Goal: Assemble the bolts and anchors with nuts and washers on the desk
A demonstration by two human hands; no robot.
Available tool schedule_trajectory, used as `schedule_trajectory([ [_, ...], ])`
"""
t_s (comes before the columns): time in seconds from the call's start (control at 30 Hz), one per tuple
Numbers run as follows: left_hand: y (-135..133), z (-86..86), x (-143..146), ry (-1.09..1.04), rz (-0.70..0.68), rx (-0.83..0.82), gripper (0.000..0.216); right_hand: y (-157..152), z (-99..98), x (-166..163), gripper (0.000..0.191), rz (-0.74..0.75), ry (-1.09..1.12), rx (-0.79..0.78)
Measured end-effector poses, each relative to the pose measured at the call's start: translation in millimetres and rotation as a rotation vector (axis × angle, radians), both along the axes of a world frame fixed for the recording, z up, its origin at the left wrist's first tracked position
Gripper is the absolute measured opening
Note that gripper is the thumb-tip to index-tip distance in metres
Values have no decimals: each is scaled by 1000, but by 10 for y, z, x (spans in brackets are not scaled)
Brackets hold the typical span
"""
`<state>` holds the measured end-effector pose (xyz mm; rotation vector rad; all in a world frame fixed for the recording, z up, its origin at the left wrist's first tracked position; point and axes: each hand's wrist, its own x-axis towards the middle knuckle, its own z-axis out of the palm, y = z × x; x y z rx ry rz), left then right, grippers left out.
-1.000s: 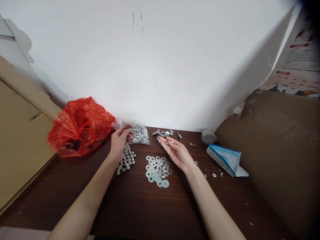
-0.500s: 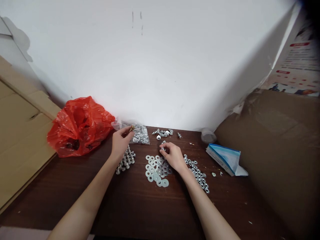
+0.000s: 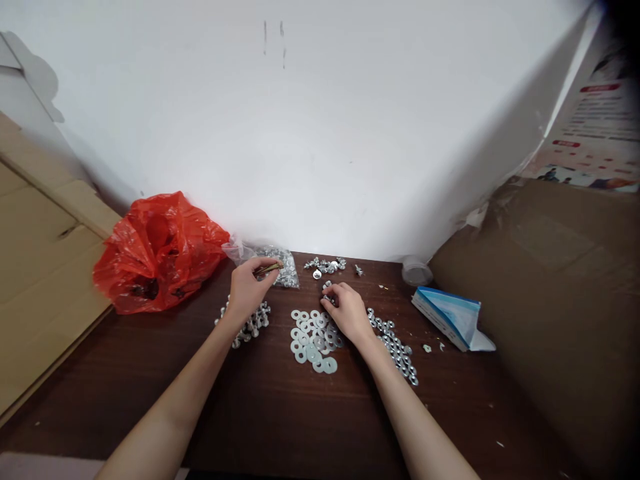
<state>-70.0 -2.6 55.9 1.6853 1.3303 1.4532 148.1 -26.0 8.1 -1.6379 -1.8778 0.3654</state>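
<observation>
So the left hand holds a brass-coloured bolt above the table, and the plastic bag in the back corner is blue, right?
Not quite: the plastic bag is red, not blue, as the head view shows. The left hand does hold a brass-coloured bolt above the table.

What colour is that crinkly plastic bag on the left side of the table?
The bag is bright red, seen clearly in the head view.

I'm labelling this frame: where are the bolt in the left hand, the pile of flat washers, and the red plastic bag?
bolt (image 3: 267, 269), head view, mid-shaft
flat washers (image 3: 313, 340), head view, pile's middle
red plastic bag (image 3: 160, 250), head view, front face
</observation>
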Motion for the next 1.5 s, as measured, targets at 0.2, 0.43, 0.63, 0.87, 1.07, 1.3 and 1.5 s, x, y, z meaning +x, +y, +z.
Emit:
schedule_trajectory([
  [0.2, -11, 14, 0, 56, 18, 26, 20, 2, -10, 7, 12, -10, 14, 10],
  [0.43, 8, -18, -10, 81, 5, 60, 17, -30, 58, -8, 13, -27, 94, 117],
  [0.63, -46, -29, 49, 320, -41, 254, 15, -78, 171, -124, 26, 109, 554, 95],
  [0.87, -131, -89, 176, 562, -295, 505, 16, -70, 110, -260, 36, 299, 937, -120],
  [1.07, -147, -124, 212, 576, -316, 523, 17, -83, 128, -282, 32, 286, 1032, -171],
  [1.3, -147, -126, 194, 471, -262, 434, 26, -67, 152, -274, 32, 148, 1277, -184],
  [1.5, -134, -112, 155, 467, -214, 405, 17, -40, 180, -223, 33, 101, 1355, -140],
])
